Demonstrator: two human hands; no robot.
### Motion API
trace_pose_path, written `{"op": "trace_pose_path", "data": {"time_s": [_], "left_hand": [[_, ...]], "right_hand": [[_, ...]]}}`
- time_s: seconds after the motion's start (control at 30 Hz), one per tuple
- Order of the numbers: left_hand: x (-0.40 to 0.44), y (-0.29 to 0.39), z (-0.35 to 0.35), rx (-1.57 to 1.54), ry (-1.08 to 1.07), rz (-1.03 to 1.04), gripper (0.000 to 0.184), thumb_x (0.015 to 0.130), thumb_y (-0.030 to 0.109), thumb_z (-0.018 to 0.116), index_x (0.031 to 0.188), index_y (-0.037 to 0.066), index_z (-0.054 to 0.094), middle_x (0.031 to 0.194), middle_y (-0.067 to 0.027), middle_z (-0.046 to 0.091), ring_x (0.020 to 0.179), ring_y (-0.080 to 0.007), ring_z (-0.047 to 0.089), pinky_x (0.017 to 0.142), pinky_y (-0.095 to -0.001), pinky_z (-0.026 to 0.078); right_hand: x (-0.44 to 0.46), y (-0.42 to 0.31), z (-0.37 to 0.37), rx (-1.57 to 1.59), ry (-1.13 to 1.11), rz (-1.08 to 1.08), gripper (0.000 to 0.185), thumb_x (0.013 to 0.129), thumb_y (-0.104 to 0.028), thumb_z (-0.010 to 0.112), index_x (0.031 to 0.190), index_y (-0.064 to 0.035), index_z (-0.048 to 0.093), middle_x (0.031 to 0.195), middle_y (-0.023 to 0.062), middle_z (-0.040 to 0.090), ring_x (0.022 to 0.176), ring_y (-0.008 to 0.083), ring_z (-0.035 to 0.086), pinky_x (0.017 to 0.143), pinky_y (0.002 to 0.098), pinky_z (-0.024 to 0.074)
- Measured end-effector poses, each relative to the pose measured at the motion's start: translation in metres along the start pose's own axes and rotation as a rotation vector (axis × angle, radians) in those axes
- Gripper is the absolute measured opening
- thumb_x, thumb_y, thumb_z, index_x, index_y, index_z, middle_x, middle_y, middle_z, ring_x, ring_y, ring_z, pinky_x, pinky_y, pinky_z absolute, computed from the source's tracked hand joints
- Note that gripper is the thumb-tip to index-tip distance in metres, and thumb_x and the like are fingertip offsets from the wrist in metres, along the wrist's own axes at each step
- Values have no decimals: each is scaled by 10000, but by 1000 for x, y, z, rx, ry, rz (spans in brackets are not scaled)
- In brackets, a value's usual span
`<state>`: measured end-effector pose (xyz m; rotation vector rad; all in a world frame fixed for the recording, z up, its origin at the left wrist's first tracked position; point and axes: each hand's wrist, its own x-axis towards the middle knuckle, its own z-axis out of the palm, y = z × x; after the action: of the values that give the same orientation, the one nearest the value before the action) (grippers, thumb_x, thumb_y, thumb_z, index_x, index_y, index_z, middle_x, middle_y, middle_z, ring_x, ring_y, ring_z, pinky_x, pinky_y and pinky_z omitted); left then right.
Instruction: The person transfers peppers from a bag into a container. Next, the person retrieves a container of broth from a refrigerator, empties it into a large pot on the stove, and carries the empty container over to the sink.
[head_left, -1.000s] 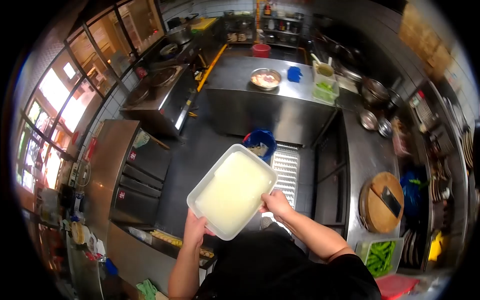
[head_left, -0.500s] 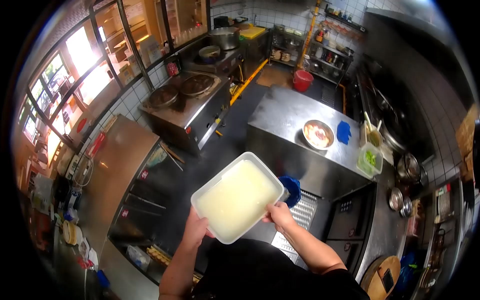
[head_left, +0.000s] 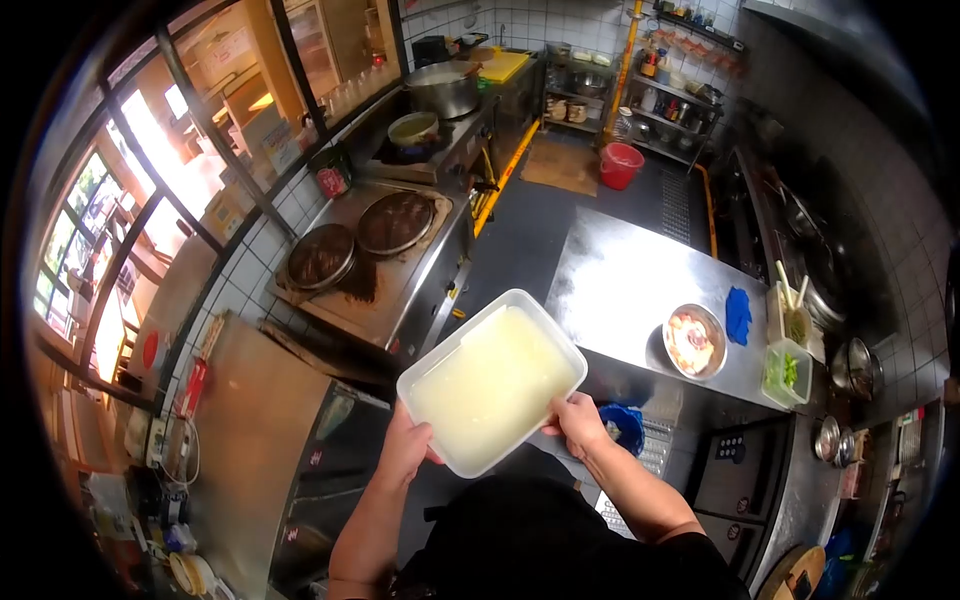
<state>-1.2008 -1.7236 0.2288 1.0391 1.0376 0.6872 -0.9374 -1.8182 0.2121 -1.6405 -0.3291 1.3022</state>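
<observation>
Both of my hands carry a white rectangular plastic tub [head_left: 575, 352] in front of my body. Pale yellowish-white contents [head_left: 490, 385] with a smooth surface fill much of it; I cannot tell what they are. My left hand [head_left: 405, 445] grips the near left side, thumb over the rim. At the near right corner my right hand [head_left: 578, 425] is closed on the rim. The undersides of both hands' grips are hidden by the tub. Off to the right, apart from the tub, a steel bowl [head_left: 694, 342] with pinkish pieces stands on a steel counter [head_left: 610, 260].
Ahead on the left is a stove with two round griddles [head_left: 395, 222] and a large pot [head_left: 443, 92] behind. A blue cloth [head_left: 738, 315] and a container of greens [head_left: 787, 374] lie on the counter. A blue bucket [head_left: 625, 425] and red bucket [head_left: 621, 166] stand on the floor.
My view has moved forward toward the stove and counter, which now look closer. The tub stays held in both hands and sits slightly farther right in view.
</observation>
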Motion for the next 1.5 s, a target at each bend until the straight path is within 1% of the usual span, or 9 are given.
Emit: {"op": "trace_pose_path", "data": {"time_s": [0.2, 0.37, 0.87, 1.03, 1.17, 1.27, 1.33, 1.43, 1.5], "left_hand": [[121, 41, 4, -18, 69, -4, 657, 815, -3, 531, 1447, 70, 369, 1108, -142, 643, 695, -199, 686, 402, -272, 509], [215, 76, 2, 29, 66, -16, 616, 834, 20, 560, 1421, 65, 377, 1077, -123, 645, 682, -195, 683, 403, -273, 502], [508, 182, 17, 89, -170, 9, 658, 865, -17, 475, 1491, 77, 294, 1095, -157, 622, 647, -202, 667, 416, -284, 511], [597, 229, 59, 52, -278, -3, 673, 846, -33, 448, 1491, 71, 288, 1085, -167, 617, 635, -208, 663, 426, -294, 521], [678, 242, 104, 46, -318, 17, 681, 842, -48, 433, 1495, 73, 285, 1096, -164, 614, 662, -201, 666, 436, -285, 522], [738, 256, 146, 39, -312, -31, 704, 814, -46, 453, 1484, 92, 287, 1160, -148, 592, 684, -194, 657, 398, -270, 500], [783, 256, 174, -34, -327, 24, 700, 820, -50, 454, 1482, 108, 291, 1127, -138, 609, 662, -186, 658, 393, -267, 496], [837, 287, 223, -30, -313, -86, 634, 836, -37, 474, 1441, 86, 329, 1113, -138, 620, 654, -193, 668, 395, -271, 506], [878, 295, 252, -55, -250, -50, 627, 835, -38, 472, 1435, 77, 332, 1108, -141, 623, 635, -194, 668, 401, -275, 516]], "right_hand": [[112, -73, 21, 55, -61, -19, 217, 931, -115, 564, 962, 82, 651, 778, 108, 667, 629, 160, 638, 513, 246, 520], [198, -129, 35, 72, -51, -38, 219, 925, -107, 560, 925, 97, 638, 768, 123, 661, 590, 170, 620, 526, 250, 526], [401, -277, 57, 121, 171, -1, 177, 883, -57, 533, 927, 107, 585, 749, 156, 624, 536, 203, 581, 500, 273, 497], [461, -341, 43, 150, 281, -23, 180, 891, -62, 513, 914, 103, 583, 734, 151, 617, 541, 200, 577, 505, 274, 491], [527, -383, 6, 205, 263, -79, 193, 900, -61, 509, 914, 110, 599, 749, 158, 630, 550, 203, 596, 491, 271, 489], [584, -420, -27, 152, 275, -79, 202, 902, -52, 504, 916, 122, 605, 771, 167, 642, 560, 199, 603, 487, 268, 487], [619, -451, -51, 67, 239, -96, 210, 907, -56, 507, 921, 128, 608, 762, 165, 645, 576, 199, 619, 485, 266, 483], [666, -515, -76, 63, 274, -84, 214, 908, -74, 521, 914, 118, 615, 739, 153, 644, 581, 196, 623, 492, 267, 474], [704, -553, -93, 57, 247, -79, 216, 907, -82, 528, 912, 114, 617, 732, 148, 645, 582, 195, 623, 496, 268, 471]]}}
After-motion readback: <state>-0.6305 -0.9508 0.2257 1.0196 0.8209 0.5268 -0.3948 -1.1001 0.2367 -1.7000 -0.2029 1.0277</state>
